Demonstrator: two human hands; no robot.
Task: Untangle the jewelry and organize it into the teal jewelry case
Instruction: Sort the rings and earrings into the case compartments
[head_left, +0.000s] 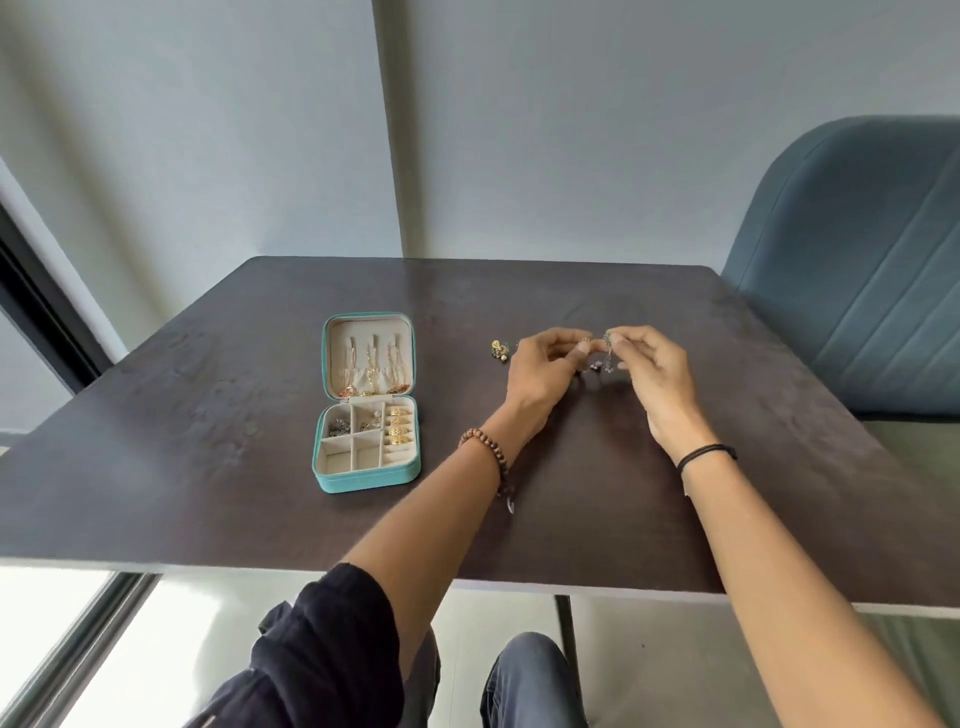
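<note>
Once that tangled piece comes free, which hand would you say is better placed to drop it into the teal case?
Probably the left hand: both pinch the tangled piece, but the teal case sits open on the left's side; the right hand would reach across.

1. Light: soft, even daylight, moderately bright.
2. The floor (171, 613) at lower left is overexposed to near white.
3. The table (208, 415) shows a dull sheen across its far half and faint, soft-edged shadows.
4. Wide-angle distortion tilts the wall (571, 130) lines.
5. The jewelry (605, 361) is too small and soft to resolve.
</note>
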